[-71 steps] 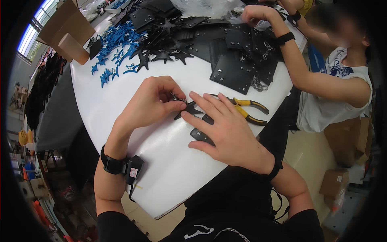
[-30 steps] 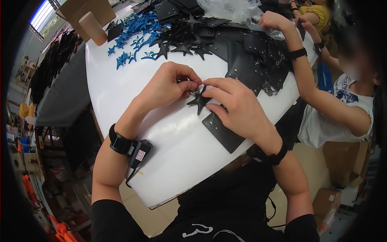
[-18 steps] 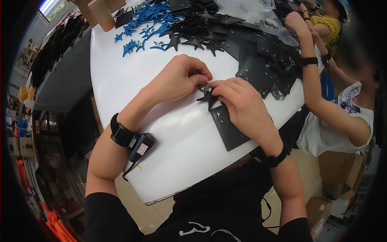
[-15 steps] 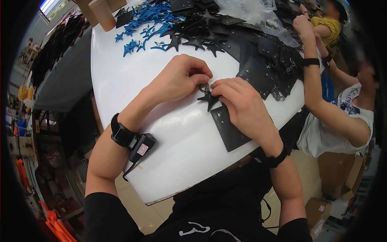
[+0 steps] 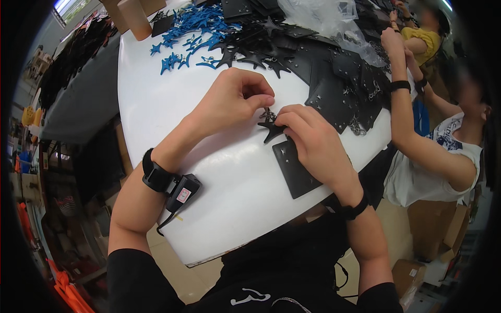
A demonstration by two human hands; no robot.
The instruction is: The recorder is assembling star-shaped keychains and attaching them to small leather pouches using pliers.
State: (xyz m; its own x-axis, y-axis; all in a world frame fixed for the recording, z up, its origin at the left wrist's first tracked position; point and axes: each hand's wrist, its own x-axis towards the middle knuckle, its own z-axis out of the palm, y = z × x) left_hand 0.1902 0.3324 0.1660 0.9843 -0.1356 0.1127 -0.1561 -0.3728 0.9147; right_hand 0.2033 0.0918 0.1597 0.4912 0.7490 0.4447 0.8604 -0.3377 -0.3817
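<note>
One black star (image 5: 272, 132) is over the bench (image 5: 219, 208), its right side pinched in the fingers of my right hand (image 5: 315, 141); my left hand (image 5: 229, 99) keeps its fingers narrow, apparently on one metal fitting (image 5: 269, 115). Compared with half a second ago, the fitting no longer shows a round ring, suggesting it is turning between my grips. One black panel (image 5: 292, 172) lies nearby; heaped blue stars (image 5: 201, 21) overlap beyond counting.

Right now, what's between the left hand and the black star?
The head view shows a metal fitting between the left hand and the black star charm.
</note>
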